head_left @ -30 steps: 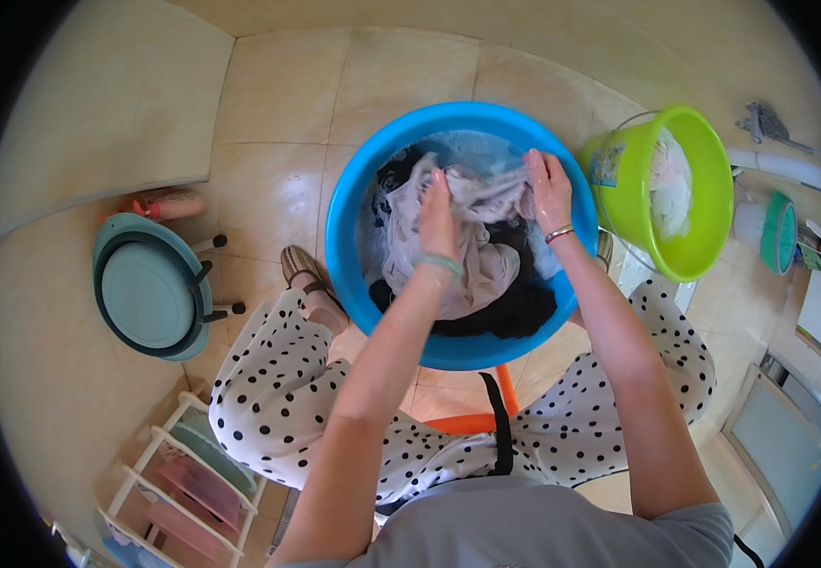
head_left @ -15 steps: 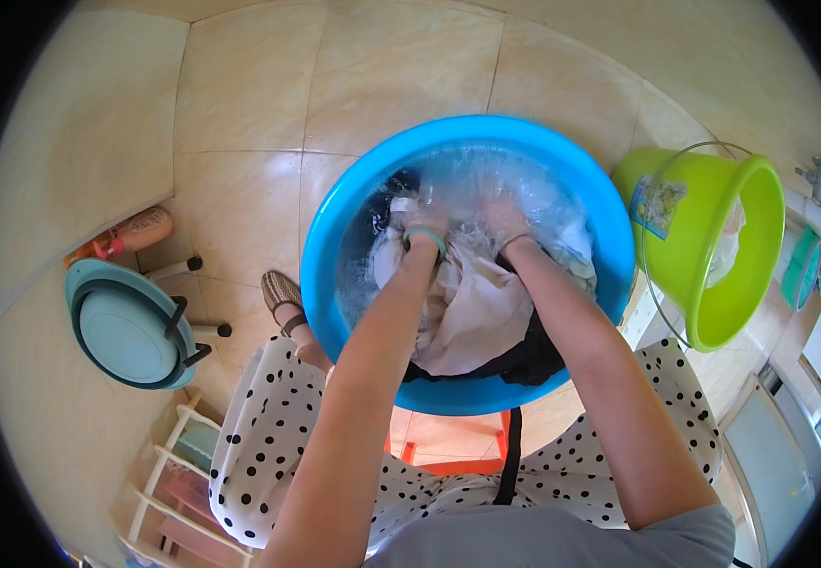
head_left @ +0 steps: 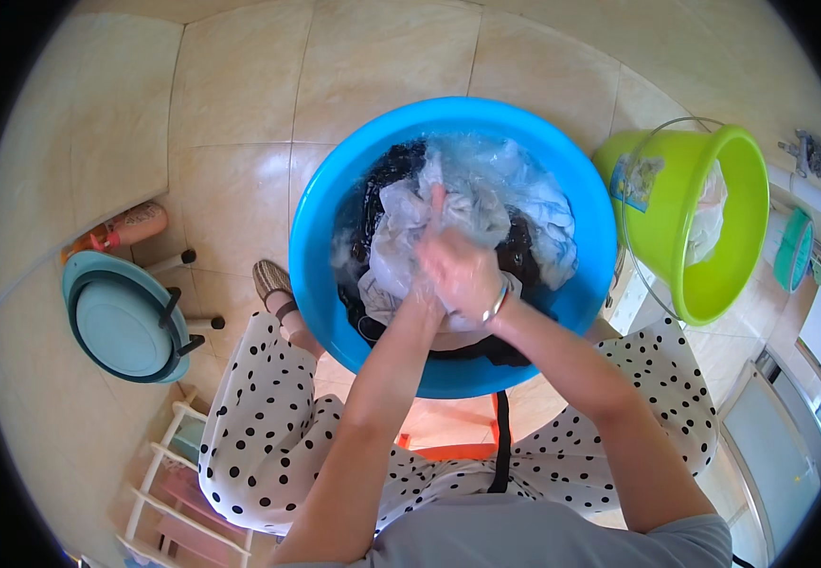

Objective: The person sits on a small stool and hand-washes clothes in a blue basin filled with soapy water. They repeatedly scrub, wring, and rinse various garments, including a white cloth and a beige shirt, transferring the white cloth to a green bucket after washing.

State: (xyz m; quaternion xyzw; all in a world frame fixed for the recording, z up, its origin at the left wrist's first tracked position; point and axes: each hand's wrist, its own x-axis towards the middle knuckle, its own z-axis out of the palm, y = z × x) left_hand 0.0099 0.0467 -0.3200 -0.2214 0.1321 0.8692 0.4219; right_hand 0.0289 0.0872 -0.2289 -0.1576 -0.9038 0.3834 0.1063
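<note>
A blue basin (head_left: 310, 227) holds sudsy water and wet laundry, with pale cloth on top and dark cloth around and under it. Over the middle of the basin my hands come together on a wet white garment (head_left: 396, 232). My right hand (head_left: 463, 273) is closed in a fist, pressed on the garment and on my left hand. Most of my left hand (head_left: 437, 206) lies beneath it; a stretched finger shows, the others are hidden or smeared. A light blue-white cloth (head_left: 551, 222) floats at the basin's right side.
Right of the basin a tilted lime-green bucket (head_left: 652, 180) with a wire handle contains pale cloth (head_left: 709, 218). At left are a folded teal basin (head_left: 124, 327) and a pink bottle (head_left: 138, 225). A white rack (head_left: 160, 483) stands lower left; an orange stool (head_left: 458, 452) shows beneath me.
My hands have come up from the water and together; my right hand has crossed left onto the left one. The white garment is bunched further up, and the view has shifted slightly.
</note>
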